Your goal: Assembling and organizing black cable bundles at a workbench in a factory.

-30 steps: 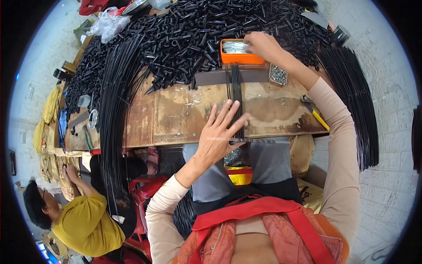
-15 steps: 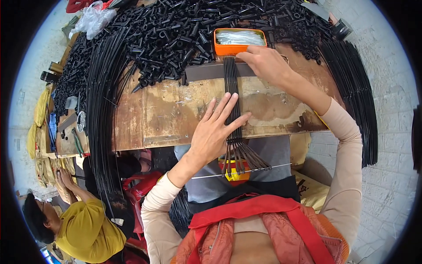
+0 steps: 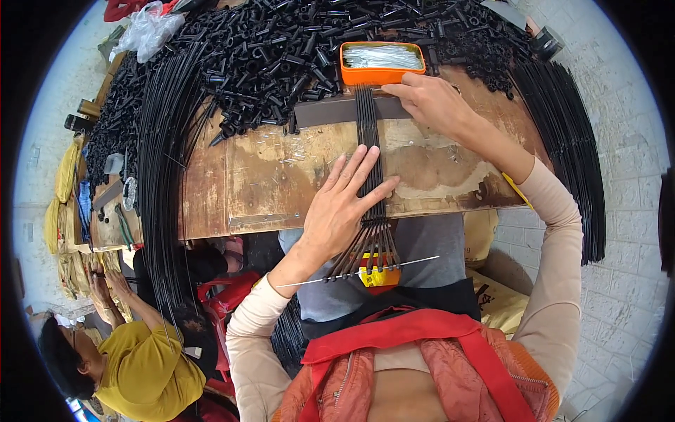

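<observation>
A flat row of thin black rods (image 3: 367, 126), which look like umbrella ribs, lies across the wooden table from the orange box to the front edge. My left hand (image 3: 337, 211) presses flat on them, fingers stretched out. Past the edge their near ends fan out over my lap, with a thin light-coloured wire (image 3: 422, 260) running across the ends. My right hand (image 3: 436, 105) is at the far end of the row, just right of it and in front of the orange box (image 3: 383, 79). Its fingers are pinched; what they hold is too small to make out.
Slim metal pins (image 3: 380, 56) fill the orange box. A dark flat bar (image 3: 320, 113) lies under the rods. Black tubular parts (image 3: 281, 60) are heaped behind. Long black rod bundles (image 3: 158, 155) hang over the table at both sides. A person in yellow (image 3: 140, 366) works at lower left.
The fanned near ends of the rods and the wire across them have shifted left and drawn closer together. My left hand stays on the rods; my right hand has moved slightly right.
</observation>
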Demonstrator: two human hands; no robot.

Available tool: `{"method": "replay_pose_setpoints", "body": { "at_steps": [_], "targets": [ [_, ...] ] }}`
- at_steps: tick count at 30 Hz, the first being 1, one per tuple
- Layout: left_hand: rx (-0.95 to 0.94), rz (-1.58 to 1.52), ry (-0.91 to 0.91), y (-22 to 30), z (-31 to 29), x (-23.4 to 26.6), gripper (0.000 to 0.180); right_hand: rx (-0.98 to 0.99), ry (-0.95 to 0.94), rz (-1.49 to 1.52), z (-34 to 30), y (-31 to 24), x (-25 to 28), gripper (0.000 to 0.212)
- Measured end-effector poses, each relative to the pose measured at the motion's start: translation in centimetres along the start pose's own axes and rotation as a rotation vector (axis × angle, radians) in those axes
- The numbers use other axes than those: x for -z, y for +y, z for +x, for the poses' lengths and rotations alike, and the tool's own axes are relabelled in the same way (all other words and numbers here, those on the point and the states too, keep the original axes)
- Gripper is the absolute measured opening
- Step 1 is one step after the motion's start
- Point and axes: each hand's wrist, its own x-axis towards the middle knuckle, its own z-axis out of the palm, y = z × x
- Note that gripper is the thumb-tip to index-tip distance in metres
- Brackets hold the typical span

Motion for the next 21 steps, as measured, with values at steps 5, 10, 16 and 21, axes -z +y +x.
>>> {"method": "replay_pose_setpoints", "body": {
  "at_steps": [5, 10, 16, 21],
  "targets": [
    [-0.002, -0.009, 0.005, 0.0, 0.0, 0.2, 0.071, 0.045, 0.011, 0.006, 0.5, 0.2, -0.1, 0.033],
    [-0.005, -0.029, 0.004, 0.1, 0.1, 0.3, 0.073, 0.184, 0.125, 0.132, 2.0, 2.1, -1.5, 0.02],
    [-0.011, -0.031, 0.001, 0.2, 0.2, 0.3, 0.075, 0.189, 0.165, 0.233, 3.1, 0.4, -2.0, 0.011],
    [-0.042, 0.086, 0.032, -0.3, 0.0, -0.5, 0.065, 0.057, 0.146, 0.014, 1.4, 1.0, -1.0, 0.01]
  ]
}}
